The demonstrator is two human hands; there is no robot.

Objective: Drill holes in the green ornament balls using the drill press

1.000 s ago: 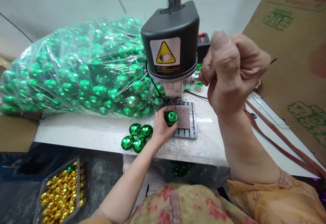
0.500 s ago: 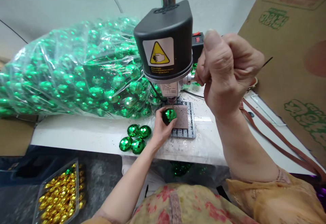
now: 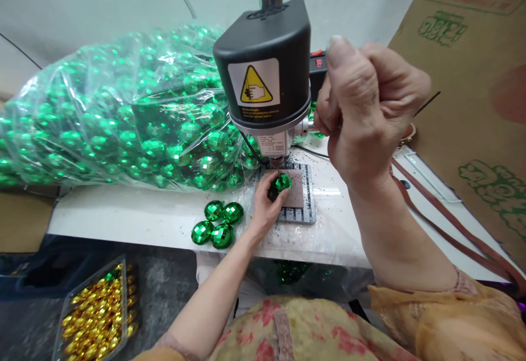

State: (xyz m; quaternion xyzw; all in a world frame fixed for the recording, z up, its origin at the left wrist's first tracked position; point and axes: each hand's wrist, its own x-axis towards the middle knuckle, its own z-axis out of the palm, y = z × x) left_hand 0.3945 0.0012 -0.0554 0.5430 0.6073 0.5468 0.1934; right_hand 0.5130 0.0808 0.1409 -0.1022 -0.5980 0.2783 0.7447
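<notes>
My left hand (image 3: 266,202) is closed around a shiny green faceted ball ornament (image 3: 283,182). It holds the ball on the base of a small bench drill press (image 3: 263,65), under the chuck (image 3: 277,161). My right hand (image 3: 365,103) is a fist at the side of the drill press, wrapped round its feed handle, which the fingers mostly hide. The handle's metal hub (image 3: 303,126) shows beside the fingers. To the left of my left hand, several green ball ornaments (image 3: 222,235) lie grouped on the white table (image 3: 164,213).
A big clear plastic bag (image 3: 123,114) full of green balls lies behind on the left. Dark specks surround the slotted drill base (image 3: 309,196). Brown straps (image 3: 444,213) and a cardboard box (image 3: 464,76) stand right. Below left is a clear bin (image 3: 92,317) of gold balls.
The green ball in my left hand has shifted slightly right and turned, showing a different side. My right hand stays on the handle, nearly unmoved.
</notes>
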